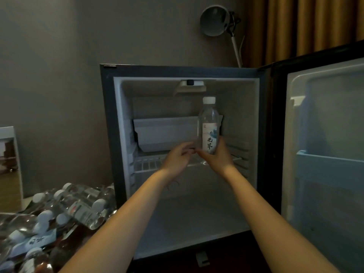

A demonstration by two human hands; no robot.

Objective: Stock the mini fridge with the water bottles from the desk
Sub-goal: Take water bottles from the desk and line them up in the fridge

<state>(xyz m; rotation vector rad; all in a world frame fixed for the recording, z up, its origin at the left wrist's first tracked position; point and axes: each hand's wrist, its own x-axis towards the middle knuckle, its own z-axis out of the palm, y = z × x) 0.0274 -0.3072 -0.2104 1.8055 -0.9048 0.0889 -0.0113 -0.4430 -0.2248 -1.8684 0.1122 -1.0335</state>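
The right hand (215, 154) has its fingers wrapped round the clear plastic white-capped water bottle (209, 127), upright over the fridge's white wire shelf (146, 164), the left hand (178, 157) loosely curled beside; next, seat and release it.

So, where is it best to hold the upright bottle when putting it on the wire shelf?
Probably low on the labelled body of the bottle, from the front right, as the right hand does. It stands upright, so a side grip keeps the cap clear of the fridge ceiling. The left hand is empty beside it.
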